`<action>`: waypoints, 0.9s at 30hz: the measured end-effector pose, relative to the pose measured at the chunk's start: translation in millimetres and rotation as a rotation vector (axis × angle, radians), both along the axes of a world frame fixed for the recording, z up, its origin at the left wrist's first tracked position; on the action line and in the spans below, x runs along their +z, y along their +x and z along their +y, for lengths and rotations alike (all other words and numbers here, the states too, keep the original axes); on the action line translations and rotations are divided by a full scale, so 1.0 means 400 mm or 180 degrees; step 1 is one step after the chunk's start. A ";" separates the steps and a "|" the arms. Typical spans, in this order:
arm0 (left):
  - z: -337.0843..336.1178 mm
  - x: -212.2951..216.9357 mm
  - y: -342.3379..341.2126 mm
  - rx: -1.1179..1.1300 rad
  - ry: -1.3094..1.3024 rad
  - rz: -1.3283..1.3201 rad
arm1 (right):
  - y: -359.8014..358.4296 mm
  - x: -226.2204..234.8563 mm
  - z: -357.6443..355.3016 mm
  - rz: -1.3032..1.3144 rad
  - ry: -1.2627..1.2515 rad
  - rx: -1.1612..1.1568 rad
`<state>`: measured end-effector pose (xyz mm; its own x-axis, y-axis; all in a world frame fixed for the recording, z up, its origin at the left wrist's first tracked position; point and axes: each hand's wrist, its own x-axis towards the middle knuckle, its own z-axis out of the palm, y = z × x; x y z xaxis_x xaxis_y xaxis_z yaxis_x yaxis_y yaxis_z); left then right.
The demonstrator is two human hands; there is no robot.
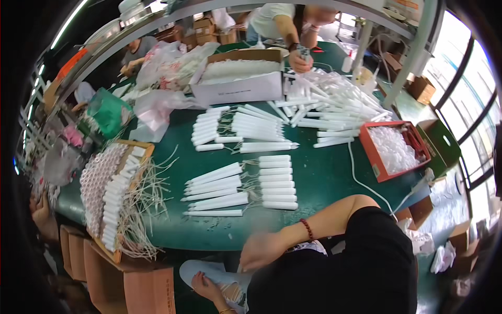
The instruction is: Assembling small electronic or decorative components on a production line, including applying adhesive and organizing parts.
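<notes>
White taper-shaped candle tubes point(219, 202) lie on the near middle of the green tabletop point(324, 180), tips leftward, with thin wires between them and a column of short white cylinders point(277, 184). The right hand point(261, 252), below a red bead bracelet point(307, 229), is at the tabletop's near edge; it is blurred, so I cannot tell whether its fingers grip anything. Below that edge, the left hand point(206, 289) is by a light-blue trouser leg point(201, 271), fingers loosely bent; whether they hold something I cannot tell. Farther back on the tabletop is a second wired bunch point(259, 125) of tubes and cylinders. At its left end, a wood-edged tray point(148, 152) holds white cylinders point(112, 201) trailing pale wires point(149, 214). On its far side are an open white carton point(238, 93) and a heap of white tubes point(334, 99), with a co-worker's hand point(300, 63) beside the heap. At its right end sits a red box point(370, 154) of white pieces, beside a green box point(443, 149)
</notes>
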<state>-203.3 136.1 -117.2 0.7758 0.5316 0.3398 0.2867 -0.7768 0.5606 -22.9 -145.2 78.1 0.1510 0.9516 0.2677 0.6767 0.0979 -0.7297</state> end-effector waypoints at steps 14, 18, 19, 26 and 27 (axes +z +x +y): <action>-0.027 0.010 0.173 -0.0797 -0.0298 0.0393 | 0.792 0.336 -0.541 -0.2014 0.0751 -0.5990; -0.059 -0.007 0.208 -0.1098 -0.0168 0.0265 | 0.866 0.321 -0.596 -0.2424 0.0735 -0.4983; -0.080 -0.010 0.230 -0.1089 -0.0177 0.0249 | 0.882 0.320 -0.598 -0.2441 0.0741 -0.4969; -0.123 0.105 0.252 -0.1055 -0.0635 -0.0163 | 0.879 0.249 -0.476 -0.0158 0.2286 -0.5005; -0.123 0.129 0.246 -0.1226 -0.0573 -0.0169 | 0.873 0.245 -0.458 -0.0510 0.2588 -0.4942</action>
<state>-105.0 86.7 -65.6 0.9133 0.2608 0.3128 -0.0382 -0.7099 0.7033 326.2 -328.3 176.2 0.6334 -0.4037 0.6602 0.5428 -0.3762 -0.7509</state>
